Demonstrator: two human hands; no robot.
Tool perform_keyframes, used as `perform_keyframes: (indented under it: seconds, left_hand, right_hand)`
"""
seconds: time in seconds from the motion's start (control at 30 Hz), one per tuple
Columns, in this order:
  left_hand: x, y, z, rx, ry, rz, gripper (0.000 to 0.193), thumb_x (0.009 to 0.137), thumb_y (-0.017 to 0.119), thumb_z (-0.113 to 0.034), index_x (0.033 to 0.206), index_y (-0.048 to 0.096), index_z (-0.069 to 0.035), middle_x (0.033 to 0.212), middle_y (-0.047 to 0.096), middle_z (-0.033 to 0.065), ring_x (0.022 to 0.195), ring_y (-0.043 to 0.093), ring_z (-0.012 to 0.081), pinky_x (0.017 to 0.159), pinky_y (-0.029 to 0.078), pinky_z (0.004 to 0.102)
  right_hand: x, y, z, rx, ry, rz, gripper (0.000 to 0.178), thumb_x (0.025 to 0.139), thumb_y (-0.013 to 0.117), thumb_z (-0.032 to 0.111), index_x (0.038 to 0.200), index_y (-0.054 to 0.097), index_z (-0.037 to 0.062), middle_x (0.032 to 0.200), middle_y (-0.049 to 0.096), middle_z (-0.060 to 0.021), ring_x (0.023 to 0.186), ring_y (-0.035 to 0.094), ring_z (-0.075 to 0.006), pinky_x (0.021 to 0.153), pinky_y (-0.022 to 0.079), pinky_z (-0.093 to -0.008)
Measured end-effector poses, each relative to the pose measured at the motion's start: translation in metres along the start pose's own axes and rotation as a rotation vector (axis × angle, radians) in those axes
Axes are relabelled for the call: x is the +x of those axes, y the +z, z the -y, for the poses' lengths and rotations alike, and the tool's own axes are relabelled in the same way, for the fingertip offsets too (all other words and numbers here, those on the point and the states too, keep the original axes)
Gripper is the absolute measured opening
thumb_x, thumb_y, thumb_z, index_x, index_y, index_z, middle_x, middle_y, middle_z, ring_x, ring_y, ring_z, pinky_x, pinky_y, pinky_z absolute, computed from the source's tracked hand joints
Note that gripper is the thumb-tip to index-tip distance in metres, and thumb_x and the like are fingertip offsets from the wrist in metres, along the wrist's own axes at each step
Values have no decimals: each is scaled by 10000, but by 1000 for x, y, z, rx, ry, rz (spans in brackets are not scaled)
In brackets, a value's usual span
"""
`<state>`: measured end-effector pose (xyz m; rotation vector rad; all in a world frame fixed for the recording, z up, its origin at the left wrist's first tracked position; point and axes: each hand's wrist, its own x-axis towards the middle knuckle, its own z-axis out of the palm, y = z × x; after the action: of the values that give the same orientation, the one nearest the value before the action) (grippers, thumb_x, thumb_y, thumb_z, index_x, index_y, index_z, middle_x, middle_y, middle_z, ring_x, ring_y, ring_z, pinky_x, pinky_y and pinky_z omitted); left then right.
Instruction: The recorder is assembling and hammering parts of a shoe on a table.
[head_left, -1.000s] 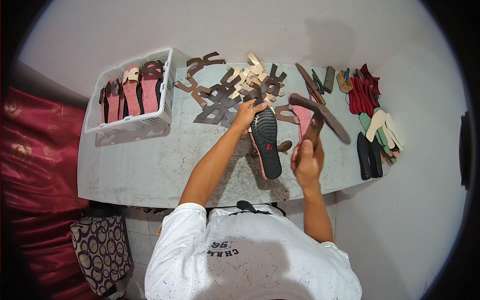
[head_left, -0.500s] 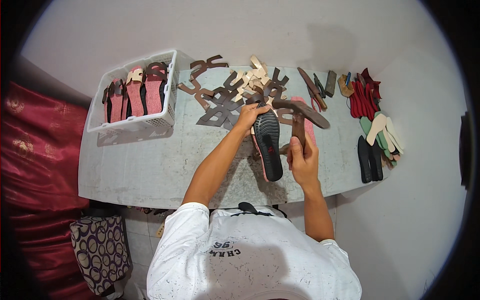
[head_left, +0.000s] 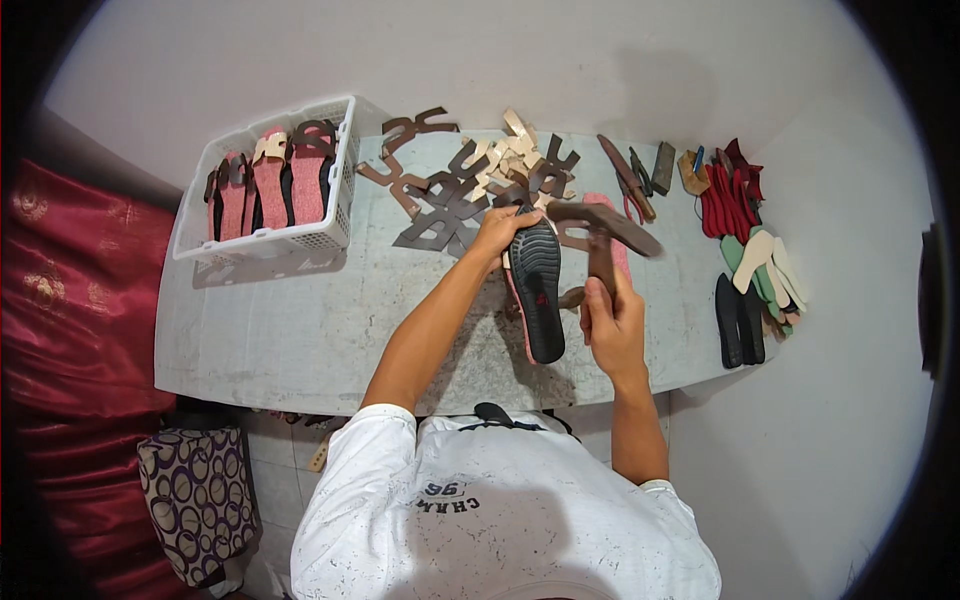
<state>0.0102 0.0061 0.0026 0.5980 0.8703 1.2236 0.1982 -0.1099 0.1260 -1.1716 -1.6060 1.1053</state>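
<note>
The sandal (head_left: 537, 290) is held above the near middle of the table (head_left: 270, 340), turned sole up, with its black ridged bottom facing the wearer and a pink edge showing along its left side. The left hand (head_left: 503, 232) is closed around its far end, thumb laid over the sole and fingers hidden underneath. The right hand (head_left: 614, 325) is wrapped around the handle of a hammer (head_left: 600, 262), whose slightly blurred head is near the far end of the sole; whether the two touch cannot be told. Judging by the layers in view, this sandal already has its sole and pink footbed together, but its strap side is turned away, so how finished that part is stays unclear. Another pink piece (head_left: 621, 258) lies behind the hammer, partly covered. Several sandals (head_left: 268, 190) with straps on stand in the white basket (head_left: 322, 238) at the left and look to be the done ones. Much seems left: brown straps (head_left: 437, 222) and cream straps (head_left: 512, 150) lie loose in a heap at the far side, while black soles (head_left: 728, 320) and red pieces (head_left: 715, 205) wait unjoined at the right.
</note>
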Motion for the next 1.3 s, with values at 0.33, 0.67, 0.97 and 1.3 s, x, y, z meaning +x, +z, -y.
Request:
perform_keyframes:
  seconds: [0.33,0.67,0.97,1.3]
  left_hand:
    - [-3,8,1,12,-20,-9,190,855,660,-89,972,660,60,839,683,98,639,653,147,559,531,260]
    - [0,6,3,18,-12,14,188,865,659,-129,966,650,29,826,685,92,642,662,139,572,544,259]
    - [-3,6,5,53,3,-39,173,864,662,-119,942,661,35,811,680,82,644,650,133,555,527,258]
    - [0,6,3,106,37,0,160,880,647,-126,944,668,19,824,679,60,649,637,114,572,505,242]
  right_hand:
    - [-14,15,-52,-328,50,95,288,932,567,246,889,502,-31,624,589,-233,573,598,-407,520,427,-450]
    - [-37,13,-45,-174,-409,-74,247,910,552,90,1112,535,-51,711,626,-150,597,613,-243,559,464,-361]
    - [-28,0,-43,-231,144,114,313,946,554,271,857,537,-29,590,558,-173,502,535,-270,518,405,-395]
    - [-30,23,-77,-427,4,-24,264,936,545,207,985,498,-48,748,614,-283,696,640,-434,598,471,-425]
